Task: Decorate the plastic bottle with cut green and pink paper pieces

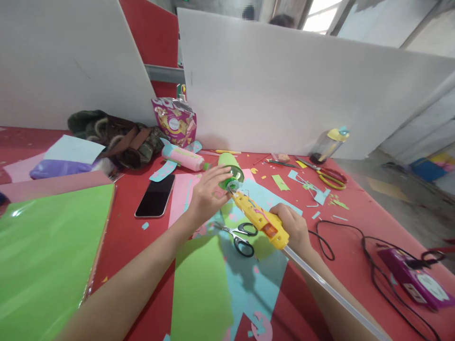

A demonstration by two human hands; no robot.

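- Nearest, at the bottom: a light-green paper sheet (201, 289) and a pale-blue sheet (254, 284) overlap on a red tabletop (142, 265).
- Above them lie scissors (234, 233) with black handles, blades parted, pointing left.
- The right hand (293, 227) is curled around the handle of a yellow glue gun (261, 220). A long, translucent glue stick (330, 286) trails from its back toward the lower right. The gun looks like light, stiff plastic; the handle is the place to grip, since the metal nozzle may be hot. The long stick could make it tail-heavy.
- The left hand (208, 189) grasps a green bottle (225, 161) at the middle of the table, fingers over its near end. The nozzle is at that translucent end; whether they touch, I cannot tell.
- The bottle is probably light, thin-walled and rather slippery where bare. The paper-like covering farther back should offer better hold, pressed gently and away from the nozzle.
- Just beyond, to the left, a pink bottle-shaped piece (186, 158) with blue fins lies on its side.
- Farthest: a purple snack bag (174, 123) stands before a white board (284, 85).
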